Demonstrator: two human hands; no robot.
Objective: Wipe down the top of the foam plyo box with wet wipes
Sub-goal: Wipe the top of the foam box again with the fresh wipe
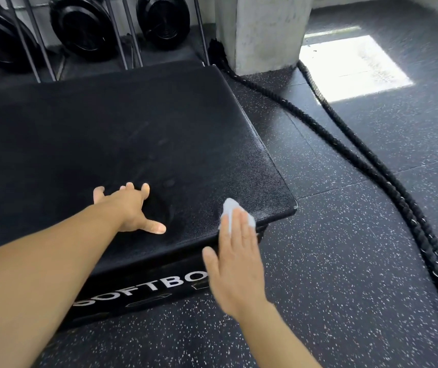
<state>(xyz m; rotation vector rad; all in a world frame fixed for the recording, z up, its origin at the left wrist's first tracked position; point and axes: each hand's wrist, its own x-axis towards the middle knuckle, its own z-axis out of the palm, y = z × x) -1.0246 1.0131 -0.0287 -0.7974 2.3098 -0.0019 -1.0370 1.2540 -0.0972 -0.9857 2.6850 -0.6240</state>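
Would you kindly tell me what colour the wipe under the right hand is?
The wipe is pale bluish white, clearest in the head view.

Foam plyo box (106, 134): on the floor (345, 261) before you, to the left.
Your left hand (130, 208): on the box top, near its front edge.
Wet wipe (230, 208): under your right hand (235, 264), at the box's front right corner.
Battle rope (372, 166): on the floor, right of the box.
Pillar (263, 30): behind the box's far right corner.
Weight plates (82, 25): behind the box.

box top (133, 123): open beyond left grip (130, 208) | right: battle rope (345, 144) on floor | far corner: concrete pillar (263, 33)
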